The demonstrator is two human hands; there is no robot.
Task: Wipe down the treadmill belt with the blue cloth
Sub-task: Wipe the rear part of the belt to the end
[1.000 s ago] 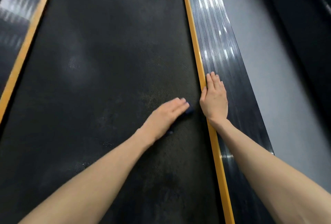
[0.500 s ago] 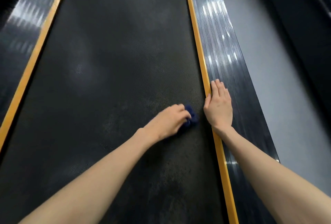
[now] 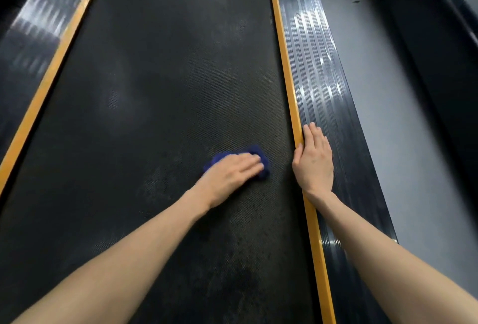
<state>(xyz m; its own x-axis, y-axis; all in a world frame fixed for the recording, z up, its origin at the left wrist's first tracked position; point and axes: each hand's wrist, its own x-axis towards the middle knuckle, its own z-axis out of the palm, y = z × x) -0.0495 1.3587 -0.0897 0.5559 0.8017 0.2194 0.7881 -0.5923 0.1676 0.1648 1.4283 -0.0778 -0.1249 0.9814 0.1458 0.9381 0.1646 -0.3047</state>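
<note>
The blue cloth (image 3: 261, 157) lies bunched on the treadmill belt (image 3: 155, 116), under the left hand (image 3: 230, 173), poking out past its fingertips. Those fingers (image 3: 247, 165) lie straight and together, pressing it flat. Just beside them, the right hand (image 3: 314, 165) rests flat on the ribbed side rail (image 3: 320, 77), fingers together, thumb touching the yellow strip (image 3: 289, 90).

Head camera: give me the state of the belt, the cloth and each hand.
treadmill belt: pale smudges showing.
blue cloth: bunched on the treadmill belt, under the left hand.
left hand: fingers straight, pressing the blue cloth.
right hand: flat on the side rail.
</note>
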